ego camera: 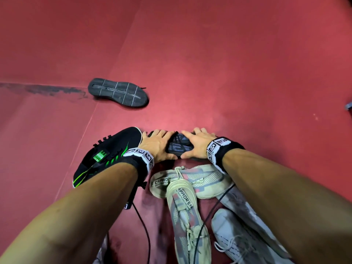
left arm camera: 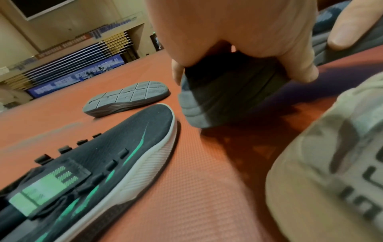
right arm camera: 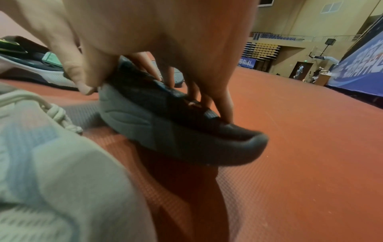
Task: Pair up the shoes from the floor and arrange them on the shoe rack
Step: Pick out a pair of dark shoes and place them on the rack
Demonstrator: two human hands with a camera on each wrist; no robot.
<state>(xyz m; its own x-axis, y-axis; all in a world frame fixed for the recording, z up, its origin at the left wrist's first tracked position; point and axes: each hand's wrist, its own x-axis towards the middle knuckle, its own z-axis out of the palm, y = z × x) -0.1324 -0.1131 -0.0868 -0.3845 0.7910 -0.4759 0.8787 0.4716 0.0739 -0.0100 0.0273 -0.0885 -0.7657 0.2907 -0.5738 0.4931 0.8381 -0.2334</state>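
Note:
Both hands hold one dark grey knit shoe just beyond my knees. My left hand grips its heel end, thumb on the near side and fingers over the top. Around the toe end curls my right hand, and the shoe hangs tilted a little above the floor. A matching dark shoe lies sole up farther off to the left. The shoe rack is not in view.
A black shoe with green stripes lies under my left wrist. Two beige shoes lie crossed just below my hands, with a white shoe at the lower right. Red sports flooring spreads all around; cables trail from my wrists.

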